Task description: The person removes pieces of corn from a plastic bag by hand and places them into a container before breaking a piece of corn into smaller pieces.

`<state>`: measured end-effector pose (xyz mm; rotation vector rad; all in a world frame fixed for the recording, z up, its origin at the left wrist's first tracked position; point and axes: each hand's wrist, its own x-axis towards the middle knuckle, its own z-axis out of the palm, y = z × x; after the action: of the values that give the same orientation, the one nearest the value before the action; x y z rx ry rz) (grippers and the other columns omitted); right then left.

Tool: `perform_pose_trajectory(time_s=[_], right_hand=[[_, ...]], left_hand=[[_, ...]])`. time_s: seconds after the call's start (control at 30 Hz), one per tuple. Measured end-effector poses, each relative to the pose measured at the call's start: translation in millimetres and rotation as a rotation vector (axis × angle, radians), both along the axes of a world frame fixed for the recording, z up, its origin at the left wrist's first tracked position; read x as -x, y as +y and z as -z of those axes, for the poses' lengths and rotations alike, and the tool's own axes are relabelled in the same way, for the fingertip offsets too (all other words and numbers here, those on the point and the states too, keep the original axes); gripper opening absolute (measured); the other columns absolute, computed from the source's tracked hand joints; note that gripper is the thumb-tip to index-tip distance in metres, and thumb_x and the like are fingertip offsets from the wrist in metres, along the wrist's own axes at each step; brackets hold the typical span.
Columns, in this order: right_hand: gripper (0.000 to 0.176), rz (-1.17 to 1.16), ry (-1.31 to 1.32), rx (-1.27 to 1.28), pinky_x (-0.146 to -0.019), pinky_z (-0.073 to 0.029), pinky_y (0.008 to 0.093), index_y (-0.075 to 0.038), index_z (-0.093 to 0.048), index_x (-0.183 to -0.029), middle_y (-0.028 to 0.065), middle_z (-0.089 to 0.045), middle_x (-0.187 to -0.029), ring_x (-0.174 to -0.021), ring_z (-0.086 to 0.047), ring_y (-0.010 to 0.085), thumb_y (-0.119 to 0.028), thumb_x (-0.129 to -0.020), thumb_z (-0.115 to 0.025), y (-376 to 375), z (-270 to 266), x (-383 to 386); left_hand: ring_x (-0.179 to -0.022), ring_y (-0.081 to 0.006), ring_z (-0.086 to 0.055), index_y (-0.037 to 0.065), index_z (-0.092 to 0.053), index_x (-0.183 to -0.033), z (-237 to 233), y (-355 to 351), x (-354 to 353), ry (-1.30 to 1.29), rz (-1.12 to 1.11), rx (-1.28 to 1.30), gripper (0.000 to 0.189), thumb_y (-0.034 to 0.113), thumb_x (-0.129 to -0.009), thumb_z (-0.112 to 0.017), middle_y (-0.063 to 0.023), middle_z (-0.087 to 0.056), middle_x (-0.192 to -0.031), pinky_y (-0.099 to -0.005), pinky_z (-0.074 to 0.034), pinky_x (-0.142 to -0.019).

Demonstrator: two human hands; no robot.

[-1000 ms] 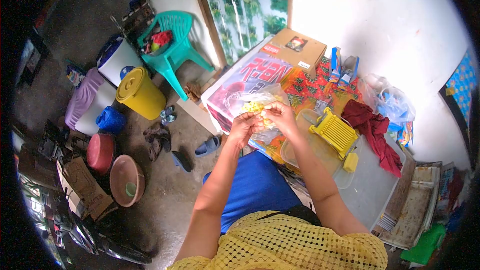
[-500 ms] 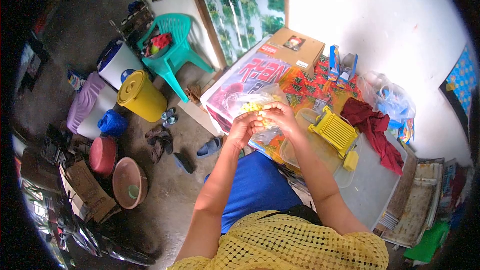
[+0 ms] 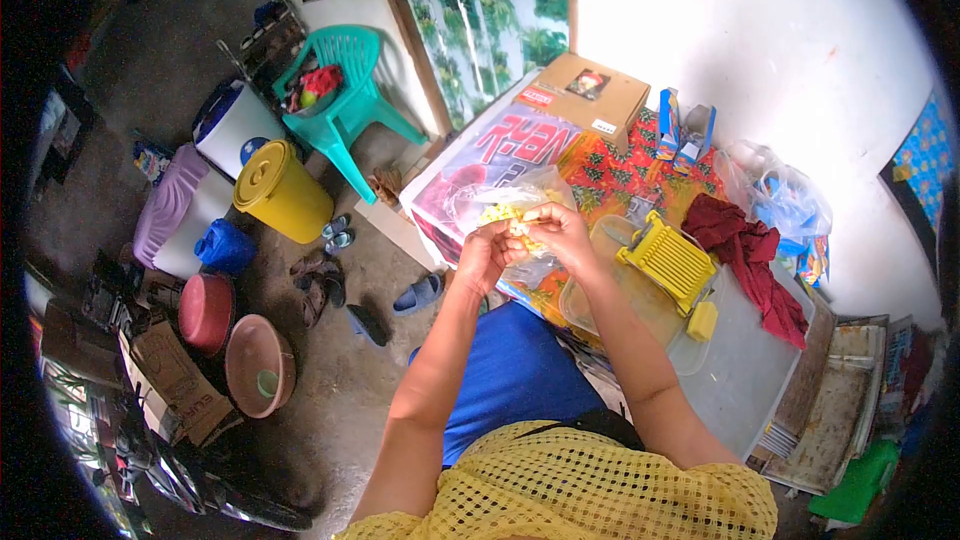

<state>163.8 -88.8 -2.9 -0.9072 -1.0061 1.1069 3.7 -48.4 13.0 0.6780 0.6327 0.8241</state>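
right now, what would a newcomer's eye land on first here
The left hand and right hand meet at centre, pinching a clear bag of yellow pieces. Just right of them lies a bright yellow grid tool; on the floor to the left stands a yellow bucket beside a teal chair.

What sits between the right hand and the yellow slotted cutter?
In the head view, only the rim of a clear plastic tub lies between the right hand, pinching the plastic bag, and the yellow cutter.

White wall (image 3: 760, 30); grey floor (image 3: 335, 390); teal chair (image 3: 352, 48).
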Motion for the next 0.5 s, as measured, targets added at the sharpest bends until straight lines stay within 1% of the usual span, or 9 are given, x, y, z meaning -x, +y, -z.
perform_pose_trajectory(time_s=[0.1,0.2,0.3,0.5], right_hand=[[0.018,0.005,0.003,-0.013,-0.074,-0.051,0.0254,0.0,-0.059,-0.096,0.0061,-0.064,-0.091,-0.083,-0.063,0.0126,0.002,-0.079,-0.066,0.5,-0.4,1.1],[0.018,-0.019,0.001,-0.024,-0.073,-0.051,0.0252,0.0,-0.059,-0.096,0.0063,-0.065,-0.089,-0.081,-0.063,0.0124,0.001,-0.079,-0.067,1.9,1.8,0.8],[0.018,-0.016,0.007,-0.039,-0.072,-0.051,0.0254,0.0,-0.06,-0.096,0.0063,-0.065,-0.088,-0.08,-0.063,0.0121,0.001,-0.079,-0.067,3.9,5.9,0.4],[0.018,0.005,0.054,0.009,-0.07,-0.051,0.0254,-0.002,-0.06,-0.096,0.0055,-0.065,-0.088,-0.078,-0.062,0.0107,-0.002,-0.08,-0.068,2.8,5.4,0.8]], left_hand=[[-0.064,-0.0147,-0.061,-0.001,-0.058,-0.096,-1.5,-0.6,-0.2,0.015,0.01,-0.004,0.018,0.016,-0.089,-0.058,-0.0088,-0.063,-0.078,-0.0299,-0.056,-0.06],[-0.062,-0.0127,-0.06,-0.002,-0.059,-0.096,-0.8,-2.1,-1.1,0.091,0.047,-0.048,0.018,0.014,-0.088,-0.062,-0.0076,-0.063,-0.078,-0.0266,-0.055,-0.057],[-0.06,-0.0111,-0.059,-0.002,-0.059,-0.096,-1.4,-2.7,0.0,0.09,0.06,-0.01,0.02,0.013,-0.085,-0.066,-0.0067,-0.063,-0.079,-0.0239,-0.054,-0.054],[-0.059,-0.0105,-0.058,-0.002,-0.059,-0.096,4.3,1.4,0.0,0.034,0.08,-0.019,0.015,0.008,-0.086,-0.061,-0.0061,-0.063,-0.078,-0.0236,-0.052,-0.053]])
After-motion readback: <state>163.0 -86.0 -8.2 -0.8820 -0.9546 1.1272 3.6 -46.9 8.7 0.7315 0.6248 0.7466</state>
